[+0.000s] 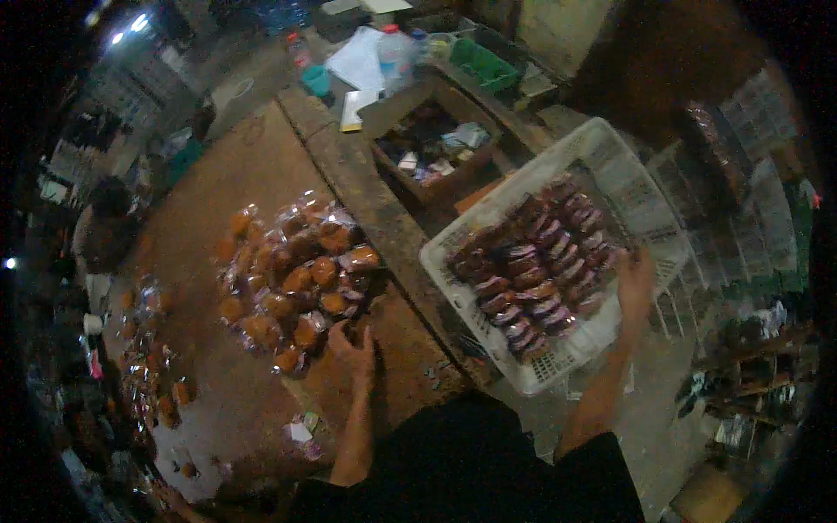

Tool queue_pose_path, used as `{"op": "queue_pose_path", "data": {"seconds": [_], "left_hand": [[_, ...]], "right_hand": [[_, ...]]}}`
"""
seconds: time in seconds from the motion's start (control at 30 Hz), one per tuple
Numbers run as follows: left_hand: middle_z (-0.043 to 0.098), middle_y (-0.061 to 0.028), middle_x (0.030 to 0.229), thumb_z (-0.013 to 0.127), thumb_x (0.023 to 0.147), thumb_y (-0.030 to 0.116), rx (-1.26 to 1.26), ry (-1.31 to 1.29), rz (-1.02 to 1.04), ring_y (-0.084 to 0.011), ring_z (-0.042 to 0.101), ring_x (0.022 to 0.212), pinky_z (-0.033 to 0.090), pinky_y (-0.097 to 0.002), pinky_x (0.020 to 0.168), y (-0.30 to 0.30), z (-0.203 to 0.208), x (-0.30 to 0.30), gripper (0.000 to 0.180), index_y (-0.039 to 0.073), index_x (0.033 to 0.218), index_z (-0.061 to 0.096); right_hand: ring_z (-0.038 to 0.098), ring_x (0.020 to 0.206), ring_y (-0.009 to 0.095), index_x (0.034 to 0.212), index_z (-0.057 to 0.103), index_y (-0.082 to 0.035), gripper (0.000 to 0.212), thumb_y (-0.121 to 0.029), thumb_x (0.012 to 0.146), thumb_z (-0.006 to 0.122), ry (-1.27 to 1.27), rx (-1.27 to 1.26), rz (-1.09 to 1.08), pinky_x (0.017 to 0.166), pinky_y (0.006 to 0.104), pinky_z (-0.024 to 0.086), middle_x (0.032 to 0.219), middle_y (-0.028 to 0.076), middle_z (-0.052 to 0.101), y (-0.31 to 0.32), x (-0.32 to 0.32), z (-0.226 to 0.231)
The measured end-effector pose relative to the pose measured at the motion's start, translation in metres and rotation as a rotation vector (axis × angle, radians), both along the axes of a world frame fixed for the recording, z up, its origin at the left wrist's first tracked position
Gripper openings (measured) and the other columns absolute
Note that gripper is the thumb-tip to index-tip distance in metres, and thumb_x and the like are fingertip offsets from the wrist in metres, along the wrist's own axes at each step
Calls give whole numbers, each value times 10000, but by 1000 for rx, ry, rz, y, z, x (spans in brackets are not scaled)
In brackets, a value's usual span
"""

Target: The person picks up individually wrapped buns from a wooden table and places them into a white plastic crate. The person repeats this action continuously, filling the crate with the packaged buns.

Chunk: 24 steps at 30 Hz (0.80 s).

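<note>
On the brown tabletop lies a heap of round orange-brown items in clear wrappers (296,279), possibly small cakes or buns. My left hand (353,350) is at the heap's near right edge, thumb and fingers apart. It touches or nearly touches the closest wrapped pieces. To the right, a white plastic crate (545,370) sits tilted in view, with rows of wrapped dark reddish-brown pieces (540,270) standing on edge in it. My right hand (636,277) is at the crate's right side, beside the end of the rows. Its fingers are blurred, so their grip does not show.
More wrapped orange pieces (148,349) lie at the table's left edge. An open cardboard box (418,187) with loose wrappers stands beyond the heap. Behind it are a plastic bottle (395,57), a teal cup (316,80) and a green basket (484,65). Scraps (301,431) lie near me.
</note>
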State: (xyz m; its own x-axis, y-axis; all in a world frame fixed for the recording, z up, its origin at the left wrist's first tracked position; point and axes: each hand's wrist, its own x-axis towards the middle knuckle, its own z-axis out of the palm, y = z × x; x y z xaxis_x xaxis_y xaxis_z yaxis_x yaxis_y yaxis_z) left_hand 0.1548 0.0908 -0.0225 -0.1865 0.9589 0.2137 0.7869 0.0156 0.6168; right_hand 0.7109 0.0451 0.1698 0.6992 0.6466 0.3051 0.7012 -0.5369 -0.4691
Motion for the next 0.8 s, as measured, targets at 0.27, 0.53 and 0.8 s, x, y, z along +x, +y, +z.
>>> {"op": "queue_pose_path", "data": {"seconds": [0.27,0.53,0.8], "left_hand": [[553,-158,1438,868,813,431,168,379,24,-378,527,1320,454,-558,1045,72,9,20,836,131,1519,538],[675,-114,1334,715,967,334,116,548,-97,-350,591,1256,469,-579,1000,105,37,-16,308,270,1258,791],[764,-222,1164,702,979,61,191,16,-299,-290,751,973,600,-392,861,76,206,35,257,-61,1205,714]], "right_hand": [[682,1054,303,1190,723,-26,307,-291,1035,706,436,299,142,977,437,522,1154,145,714,-9,-114,62],[686,1043,329,1147,727,-26,233,-190,981,741,471,222,597,909,425,548,1085,149,714,11,-201,35],[645,1142,417,1378,633,-91,421,-277,1005,688,377,249,968,982,515,548,1238,202,655,22,-266,16]]}}
